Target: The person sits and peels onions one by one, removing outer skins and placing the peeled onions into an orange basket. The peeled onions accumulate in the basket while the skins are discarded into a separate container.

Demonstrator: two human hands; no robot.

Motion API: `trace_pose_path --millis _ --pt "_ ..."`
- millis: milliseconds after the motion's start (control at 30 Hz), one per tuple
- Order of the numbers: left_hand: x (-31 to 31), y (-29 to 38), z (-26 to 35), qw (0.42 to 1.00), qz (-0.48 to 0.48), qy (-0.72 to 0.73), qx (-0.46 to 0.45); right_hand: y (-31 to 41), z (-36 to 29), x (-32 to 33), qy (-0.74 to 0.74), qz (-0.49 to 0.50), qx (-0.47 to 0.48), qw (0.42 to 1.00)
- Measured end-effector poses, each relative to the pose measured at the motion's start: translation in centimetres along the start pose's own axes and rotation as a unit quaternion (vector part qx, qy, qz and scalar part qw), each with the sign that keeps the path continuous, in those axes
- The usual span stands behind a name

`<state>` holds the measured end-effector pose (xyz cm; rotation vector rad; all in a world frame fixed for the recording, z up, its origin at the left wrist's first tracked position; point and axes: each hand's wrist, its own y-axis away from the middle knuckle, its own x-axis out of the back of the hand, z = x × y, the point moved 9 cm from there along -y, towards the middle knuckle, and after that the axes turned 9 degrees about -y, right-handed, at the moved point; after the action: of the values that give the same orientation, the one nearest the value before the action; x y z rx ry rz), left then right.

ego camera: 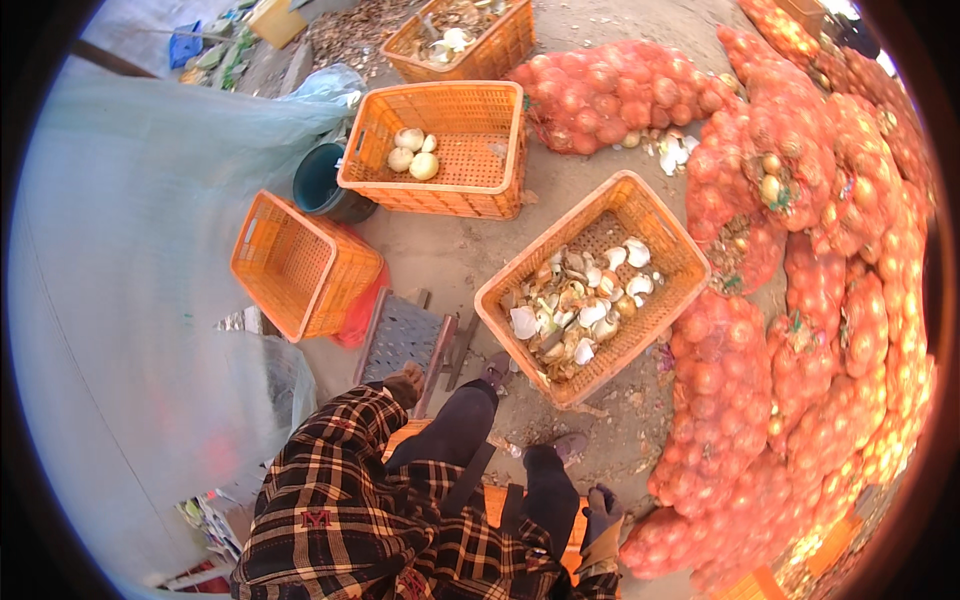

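My left hand (406,384) is at the near edge of a low stool with a woven strap seat (405,335). Its fingers overlap the seat edge, but whether they grip it is unclear. Down by my right leg hangs my right hand (603,508), dark and possibly gloved, with no object visible in it. An orange plastic crate (501,281) in front of me contains onion skins and trimmings (574,307), with a dark-handled tool, perhaps a knife (553,341), lying among them. Farther off, another orange crate (431,193) holds several peeled onions (424,166).
Red mesh sacks of onions (720,382) are piled along the right, and one more sack (611,94) lies ahead. A tilted orange crate (322,300) and a dark bucket (321,180) stand left. Plastic sheeting (150,300) hangs there. A farther crate (480,64) holds peelings.
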<state>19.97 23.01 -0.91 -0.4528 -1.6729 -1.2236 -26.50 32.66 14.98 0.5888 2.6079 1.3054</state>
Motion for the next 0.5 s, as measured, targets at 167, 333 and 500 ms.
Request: trace_pose_path --millis 167,333,500 --pt "-6.9 -5.0 3.4 0.961 -0.109 -0.218 -0.129 -9.2 -0.5 1.1 0.155 0.01 0.06 0.986" --pt "-12.7 -6.4 4.3 0.853 -0.296 -0.365 -0.226 -19.7 -3.4 -2.4 0.166 0.032 0.104 0.98" --pt "-14.2 -8.4 4.0 0.886 -0.291 -0.298 -0.204 -28.1 -3.5 -6.5 0.003 -0.007 -0.005 1.0"
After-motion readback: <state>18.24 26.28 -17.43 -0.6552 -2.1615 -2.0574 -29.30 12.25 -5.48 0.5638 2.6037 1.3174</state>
